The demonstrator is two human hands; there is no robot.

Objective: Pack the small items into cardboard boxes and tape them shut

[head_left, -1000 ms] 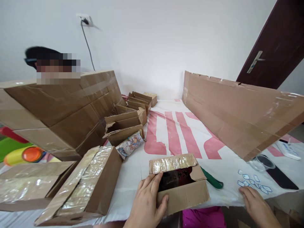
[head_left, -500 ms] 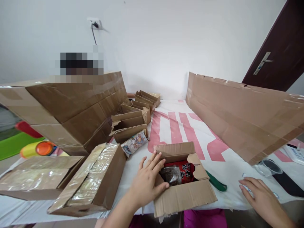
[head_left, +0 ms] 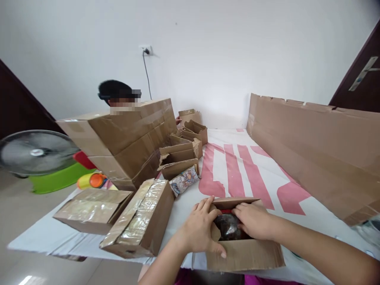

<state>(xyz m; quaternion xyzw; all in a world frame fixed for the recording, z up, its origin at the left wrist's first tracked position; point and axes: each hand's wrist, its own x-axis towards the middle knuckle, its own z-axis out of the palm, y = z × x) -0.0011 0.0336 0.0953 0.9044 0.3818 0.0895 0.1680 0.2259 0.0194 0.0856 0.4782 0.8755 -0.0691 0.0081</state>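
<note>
Because the left hand (head_left: 200, 228) clasps the box (head_left: 247, 255) at one end, the right hand (head_left: 255, 221), its hold on the packet (head_left: 228, 227) unclear, should work gently inside.

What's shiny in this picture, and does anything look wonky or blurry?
In the head view, white glare shines on the nearer taped box and the floor; the door leans, perhaps from lens stretch; blocky squares cover part of a person; the left hand and right hand look fairly sharp.

Passage over cloth (head_left: 221, 172); boxes (head_left: 162, 219) left; panel (head_left: 311, 154) right
</note>
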